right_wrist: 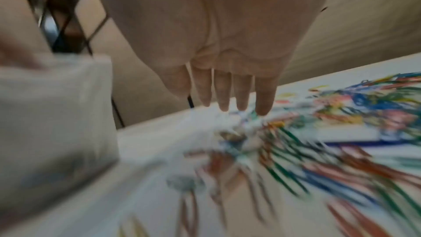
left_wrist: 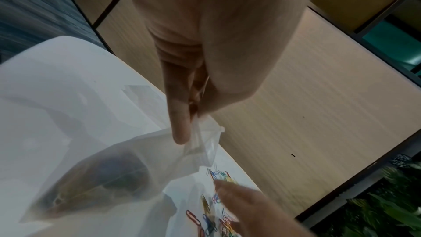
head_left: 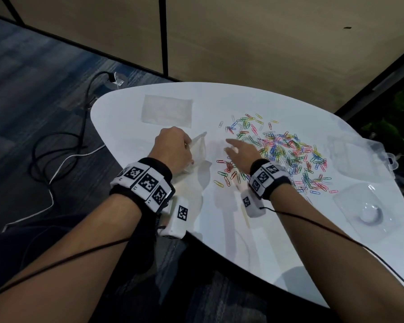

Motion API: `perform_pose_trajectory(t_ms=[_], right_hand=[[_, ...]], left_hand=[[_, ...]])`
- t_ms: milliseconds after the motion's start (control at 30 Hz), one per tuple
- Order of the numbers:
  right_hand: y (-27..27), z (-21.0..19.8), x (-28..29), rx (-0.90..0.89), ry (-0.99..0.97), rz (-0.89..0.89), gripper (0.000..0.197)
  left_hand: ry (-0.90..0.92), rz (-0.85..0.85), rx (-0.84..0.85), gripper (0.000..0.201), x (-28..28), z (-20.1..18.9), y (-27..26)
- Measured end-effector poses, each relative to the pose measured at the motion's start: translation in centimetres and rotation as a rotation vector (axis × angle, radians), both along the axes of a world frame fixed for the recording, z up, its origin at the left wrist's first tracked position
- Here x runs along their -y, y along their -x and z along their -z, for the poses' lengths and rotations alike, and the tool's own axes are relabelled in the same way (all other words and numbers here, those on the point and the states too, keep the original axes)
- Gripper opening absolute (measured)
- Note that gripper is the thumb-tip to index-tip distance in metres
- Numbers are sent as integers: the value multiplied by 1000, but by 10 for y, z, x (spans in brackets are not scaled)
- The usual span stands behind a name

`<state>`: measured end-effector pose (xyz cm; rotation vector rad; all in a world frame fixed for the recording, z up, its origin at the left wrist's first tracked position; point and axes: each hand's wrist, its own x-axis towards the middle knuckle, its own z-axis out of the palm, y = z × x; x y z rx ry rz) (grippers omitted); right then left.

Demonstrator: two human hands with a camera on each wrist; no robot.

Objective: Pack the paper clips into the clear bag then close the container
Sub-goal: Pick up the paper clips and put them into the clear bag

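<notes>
Pinching the mouth of the clear bag between thumb and fingers, the left hand holds it lifted at the near-left edge of the paper clips, while the right hand hovers over that edge with fingers straight and spread, holding nothing. The left grip is closed on the bag's rim; the right grip is fully open. Using the heap of clips as landmark: the bag lies just to its left, mouth turned toward it; the right hand sits at its near-left fringe, plainly the nearer hand; a second flat bag lies beyond and left of it; the open clear container rests to its near right, close to the desk edge. Clips lie scattered every way, with no common long axis. Bare desk between heap and bag gives room for a leftward sweep, though stray clips could likely skid toward the near edge.
</notes>
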<state>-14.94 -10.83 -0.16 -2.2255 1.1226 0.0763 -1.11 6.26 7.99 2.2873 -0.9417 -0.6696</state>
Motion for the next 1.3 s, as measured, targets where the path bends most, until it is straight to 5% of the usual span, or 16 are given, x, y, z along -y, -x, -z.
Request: perform_pose_trajectory(t_ms=[100,267,400,500,700,967,1067,1167,1300], right_hand=[[3,36,-9,-186,6,-231,47],[34,63,-51,-324,366,-542,65],[59,73,-50,-365,489,-430,58],[68,81,-35,-365,490,-420,77],[58,59,-29,-235,504,-348,17],[72,6,3,154,-102,419,11],[71,-18,0,567,-491,634,16],[56,-42,-18,847,-819,674,22],[29,-48,-48,865,-972,620,10]], left_hand=[[0,-6,12,32,-4,-2,-2],[2,12,4,31,-3,1,-6],[-17,32,18,32,-2,2,0],[-47,40,22,33,-2,1,5],[-82,88,54,34,0,0,10],[-65,107,11,31,11,-1,17],[-71,108,-17,31,16,1,21],[-65,111,-31,31,21,2,24],[-57,116,-25,30,26,6,28]])
